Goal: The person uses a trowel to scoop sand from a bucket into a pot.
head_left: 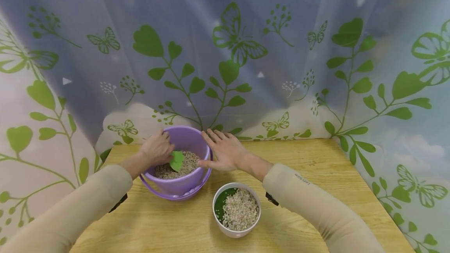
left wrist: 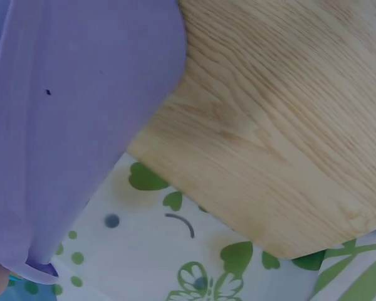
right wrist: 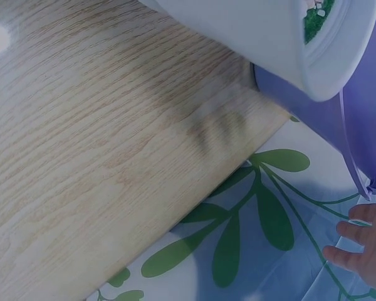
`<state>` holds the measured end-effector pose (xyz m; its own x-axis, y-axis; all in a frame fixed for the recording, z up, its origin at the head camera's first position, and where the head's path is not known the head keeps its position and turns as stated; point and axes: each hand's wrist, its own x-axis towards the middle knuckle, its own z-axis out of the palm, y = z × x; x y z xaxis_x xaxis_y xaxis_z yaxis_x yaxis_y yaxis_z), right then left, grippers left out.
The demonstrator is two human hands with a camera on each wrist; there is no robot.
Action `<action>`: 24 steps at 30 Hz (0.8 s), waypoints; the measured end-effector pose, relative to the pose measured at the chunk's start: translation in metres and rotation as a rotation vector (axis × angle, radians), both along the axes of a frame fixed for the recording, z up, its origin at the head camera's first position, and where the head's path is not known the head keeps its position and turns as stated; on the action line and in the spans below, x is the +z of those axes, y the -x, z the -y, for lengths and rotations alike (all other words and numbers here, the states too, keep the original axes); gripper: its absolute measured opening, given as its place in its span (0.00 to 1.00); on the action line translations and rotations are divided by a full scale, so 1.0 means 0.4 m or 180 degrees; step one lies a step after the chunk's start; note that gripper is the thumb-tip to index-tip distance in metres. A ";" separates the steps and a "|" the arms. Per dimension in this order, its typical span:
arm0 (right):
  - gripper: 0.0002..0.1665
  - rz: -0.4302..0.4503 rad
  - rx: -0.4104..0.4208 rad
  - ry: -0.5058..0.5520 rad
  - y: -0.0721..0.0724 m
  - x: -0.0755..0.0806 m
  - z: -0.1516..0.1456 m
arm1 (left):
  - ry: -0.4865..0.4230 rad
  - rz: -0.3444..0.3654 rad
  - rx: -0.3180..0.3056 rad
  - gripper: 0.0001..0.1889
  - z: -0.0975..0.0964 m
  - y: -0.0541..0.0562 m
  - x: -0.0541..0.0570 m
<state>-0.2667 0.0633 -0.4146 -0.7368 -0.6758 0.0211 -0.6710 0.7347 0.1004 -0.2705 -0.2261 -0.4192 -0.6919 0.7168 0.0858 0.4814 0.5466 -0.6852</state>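
Observation:
My left hand (head_left: 158,148) reaches over the left rim of a purple bucket (head_left: 190,138) with curled fingers and grips a small green shovel (head_left: 177,161). The handle is hidden in the hand; the blade lies over small tan gravel (head_left: 191,161) in the bucket. My right hand (head_left: 225,152) has its fingers spread straight and its thumb out, touching the bucket's right rim. Nearer to me stands a white bowl (head_left: 236,234) with a green inside, partly filled with pale gravel (head_left: 240,211). In the left wrist view the bucket's wall (left wrist: 94,94) fills the left.
The bucket and bowl stand on a wooden table (head_left: 295,190). A curtain (head_left: 197,100) printed with leaves and butterflies hangs along the table's far edge and both sides. The bucket's purple handle (head_left: 154,191) hangs down at its front.

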 end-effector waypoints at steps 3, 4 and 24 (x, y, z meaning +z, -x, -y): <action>0.75 0.0001 0.0009 0.0020 -0.001 0.000 -0.001 | -0.0042 0.0047 0.0009 0.26 -0.002 0.003 -0.006; 0.77 0.0006 0.0003 0.0018 -0.001 0.000 -0.001 | -0.0043 0.0045 0.0016 0.26 -0.001 0.004 -0.008; 0.64 0.0033 -0.0046 0.0001 -0.005 0.002 0.001 | -0.0137 0.0311 0.0048 0.23 -0.011 -0.005 -0.007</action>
<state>-0.2647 0.0630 -0.4136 -0.7467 -0.6650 0.0135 -0.6612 0.7444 0.0932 -0.2687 -0.2219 -0.4220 -0.7093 0.7033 0.0478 0.5362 0.5822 -0.6112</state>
